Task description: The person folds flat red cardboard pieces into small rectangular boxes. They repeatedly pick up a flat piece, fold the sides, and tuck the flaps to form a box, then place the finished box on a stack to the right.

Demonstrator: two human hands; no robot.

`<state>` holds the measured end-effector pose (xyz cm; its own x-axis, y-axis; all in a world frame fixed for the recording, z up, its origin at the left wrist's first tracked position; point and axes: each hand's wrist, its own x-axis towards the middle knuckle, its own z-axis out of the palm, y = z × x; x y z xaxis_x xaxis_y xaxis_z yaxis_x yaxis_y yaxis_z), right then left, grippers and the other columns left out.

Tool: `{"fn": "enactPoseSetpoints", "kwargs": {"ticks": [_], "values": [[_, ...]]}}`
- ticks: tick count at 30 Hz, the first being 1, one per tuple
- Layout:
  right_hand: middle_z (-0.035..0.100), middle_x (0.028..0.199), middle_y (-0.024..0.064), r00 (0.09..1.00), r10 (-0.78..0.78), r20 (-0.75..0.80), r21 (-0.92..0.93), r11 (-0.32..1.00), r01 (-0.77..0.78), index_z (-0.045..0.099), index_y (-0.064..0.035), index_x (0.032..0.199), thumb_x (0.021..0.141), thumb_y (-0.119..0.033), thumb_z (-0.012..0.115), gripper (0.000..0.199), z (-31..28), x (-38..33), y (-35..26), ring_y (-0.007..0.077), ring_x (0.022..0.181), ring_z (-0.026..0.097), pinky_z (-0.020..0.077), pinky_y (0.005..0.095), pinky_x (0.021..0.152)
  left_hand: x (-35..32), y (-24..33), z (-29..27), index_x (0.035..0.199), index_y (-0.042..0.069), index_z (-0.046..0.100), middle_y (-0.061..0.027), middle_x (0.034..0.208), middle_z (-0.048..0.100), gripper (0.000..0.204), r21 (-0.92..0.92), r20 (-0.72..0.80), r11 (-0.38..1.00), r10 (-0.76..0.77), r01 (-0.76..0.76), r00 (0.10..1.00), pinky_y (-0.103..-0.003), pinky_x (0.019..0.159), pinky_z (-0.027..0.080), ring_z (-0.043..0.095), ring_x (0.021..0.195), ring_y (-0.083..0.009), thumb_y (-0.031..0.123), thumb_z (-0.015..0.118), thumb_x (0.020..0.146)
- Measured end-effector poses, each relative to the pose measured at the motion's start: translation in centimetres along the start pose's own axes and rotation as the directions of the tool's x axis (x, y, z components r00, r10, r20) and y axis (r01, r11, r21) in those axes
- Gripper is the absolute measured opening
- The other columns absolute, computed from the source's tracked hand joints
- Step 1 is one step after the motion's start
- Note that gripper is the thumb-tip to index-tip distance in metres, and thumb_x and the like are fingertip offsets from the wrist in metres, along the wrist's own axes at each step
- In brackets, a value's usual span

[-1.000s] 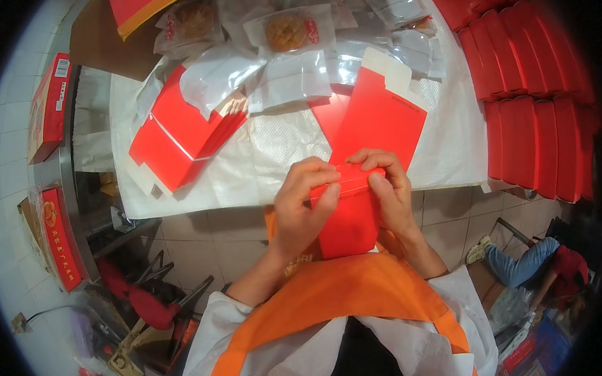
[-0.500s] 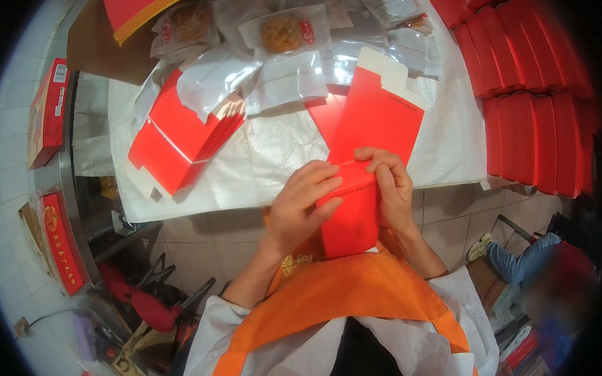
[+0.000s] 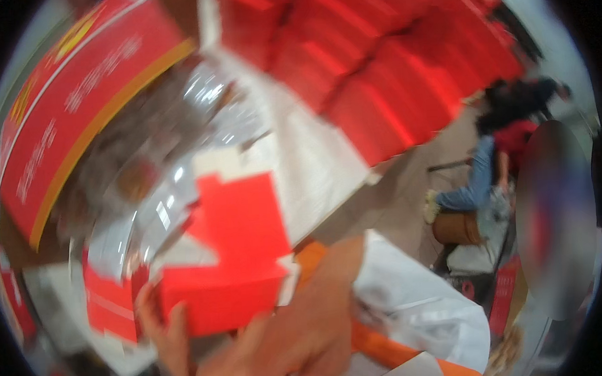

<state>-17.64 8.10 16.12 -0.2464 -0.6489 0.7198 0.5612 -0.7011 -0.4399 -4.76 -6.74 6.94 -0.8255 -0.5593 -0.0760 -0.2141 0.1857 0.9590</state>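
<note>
A partly folded red carton [image 3: 239, 224] with white flaps is above my hands, its folded lower part toward me and a long panel reaching away. My left hand [image 3: 165, 335] grips the left end of that lower part, fingers bent along its edge. My right hand [image 3: 254, 355] lies across the lower edge of the view, close below the carton. It is smeared by motion and its fingers are mostly hidden. Left of the carton lie other folded red cartons [image 3: 111, 300]. Clear packets [image 3: 160, 201] lie just beyond them, blurred.
Rows of red boxes [image 3: 376, 64] stand at the far right on a white sheet [image 3: 313, 160]. A large red box [image 3: 88, 83] with a yellow edge stands at the upper left. To the right, a person in jeans [image 3: 472, 180] sits near a brown round container [image 3: 456, 228].
The view has swung to the right and blurred. My left hand has shifted to the carton's left end, and my right hand has dropped toward the bottom edge. The carton's lower part is now bent.
</note>
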Motion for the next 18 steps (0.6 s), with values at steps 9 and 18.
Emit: {"fn": "enactPoseSetpoints", "kwargs": {"ticks": [9,18], "values": [[0.051,0.102,0.0143,0.993,-0.086,0.086,0.178,0.982,0.069,0.045,0.0047,0.109,0.089,-0.017,0.053,0.03,0.4,2.5,-1.2,0.0196,0.092,0.051,0.0409,0.0323,0.077,0.4,-5.2,3.5,0.128,0.004,0.036,-0.0144,0.123,0.045,0.049,-0.425,-0.161,0.897,-0.205,0.119,0.965,-0.036,0.095,0.037,0.044,0.113,-0.0257,0.017,0.054,0.085],[0.051,0.106,0.017,0.979,0.195,-0.06,0.518,0.844,-0.136,0.039,0.0074,0.116,0.088,-0.013,0.052,0.037,1.2,2.7,-1.2,0.0205,0.092,0.052,0.0426,0.0341,0.076,0.3,-6.0,4.9,0.129,0.004,0.034,-0.0141,0.124,0.043,0.048,-0.477,-0.215,0.866,-0.28,0.149,0.936,-0.037,0.095,0.037,0.044,0.113,-0.026,0.021,0.052,0.087]]}}
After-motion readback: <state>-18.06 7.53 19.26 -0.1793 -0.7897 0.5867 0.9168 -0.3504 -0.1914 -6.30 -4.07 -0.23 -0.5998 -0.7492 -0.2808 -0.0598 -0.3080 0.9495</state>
